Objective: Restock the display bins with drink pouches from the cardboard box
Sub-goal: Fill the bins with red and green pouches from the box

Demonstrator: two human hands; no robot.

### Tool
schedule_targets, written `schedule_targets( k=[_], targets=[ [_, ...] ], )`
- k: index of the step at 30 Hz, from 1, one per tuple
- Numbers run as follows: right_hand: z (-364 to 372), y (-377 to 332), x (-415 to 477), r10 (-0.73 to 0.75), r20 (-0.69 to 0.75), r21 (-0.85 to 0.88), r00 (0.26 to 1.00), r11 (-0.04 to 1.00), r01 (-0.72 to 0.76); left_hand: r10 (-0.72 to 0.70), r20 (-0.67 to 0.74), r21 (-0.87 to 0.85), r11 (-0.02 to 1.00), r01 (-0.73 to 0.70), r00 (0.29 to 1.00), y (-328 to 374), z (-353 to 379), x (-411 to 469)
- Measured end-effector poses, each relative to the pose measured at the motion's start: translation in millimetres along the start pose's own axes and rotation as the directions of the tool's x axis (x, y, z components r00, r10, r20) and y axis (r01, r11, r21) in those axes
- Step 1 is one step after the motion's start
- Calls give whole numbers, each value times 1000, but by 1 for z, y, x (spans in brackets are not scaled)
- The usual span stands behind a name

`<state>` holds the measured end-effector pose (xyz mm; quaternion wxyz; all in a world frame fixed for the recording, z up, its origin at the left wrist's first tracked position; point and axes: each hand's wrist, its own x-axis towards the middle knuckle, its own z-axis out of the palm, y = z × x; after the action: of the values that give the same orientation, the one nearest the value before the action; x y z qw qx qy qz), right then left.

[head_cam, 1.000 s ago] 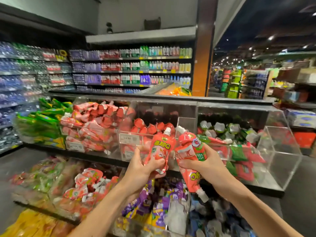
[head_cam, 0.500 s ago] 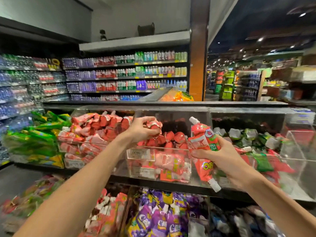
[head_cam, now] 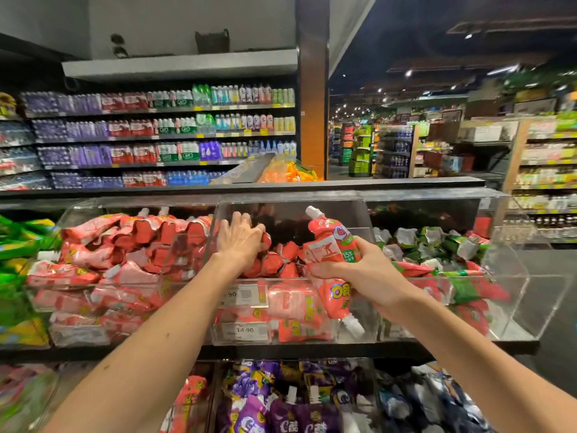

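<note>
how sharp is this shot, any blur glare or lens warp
Head view: centre sharp, the 14.90 price tag and the red pouches in the right hand read; edges smear, green pouches left and purple pouches below; wide-angle bows the shelf edge; clear bin wall shows pale glare.
</note>
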<state>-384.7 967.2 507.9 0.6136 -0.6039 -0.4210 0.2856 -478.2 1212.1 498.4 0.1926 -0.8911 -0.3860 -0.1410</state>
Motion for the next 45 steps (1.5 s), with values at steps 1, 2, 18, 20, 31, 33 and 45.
schedule_targets(
  k=[1,2,18,20,31,33,45],
  targets=[
    [0,1,0,6,-4,-1,1000,1000,-6,1,6,22,1000,-1,1000,-1,2,0],
    [1,1,0,12,-8,-3,1000,1000,-13,11,24,48,999,-12,1000,0,3,0],
    [9,-6,6,-68,-73,-216,995,975,51,404,254,-928,358,103,879,6,-120,-76],
    [15,-9,10,-103,-56,-290,993,953,82,383,189,-922,386,29,904,11,-129,-85],
    [16,-32,13,-311,-11,-383,950,879,284,370,160,-979,181,98,915,-23,-140,-88],
    [7,-31,20,-315,-89,-337,945,902,270,270,158,-978,176,113,950,-30,-137,-87],
    [3,-12,10,-159,-113,-336,981,935,113,77,220,-470,882,36,973,-16,-42,-67]
  ],
)
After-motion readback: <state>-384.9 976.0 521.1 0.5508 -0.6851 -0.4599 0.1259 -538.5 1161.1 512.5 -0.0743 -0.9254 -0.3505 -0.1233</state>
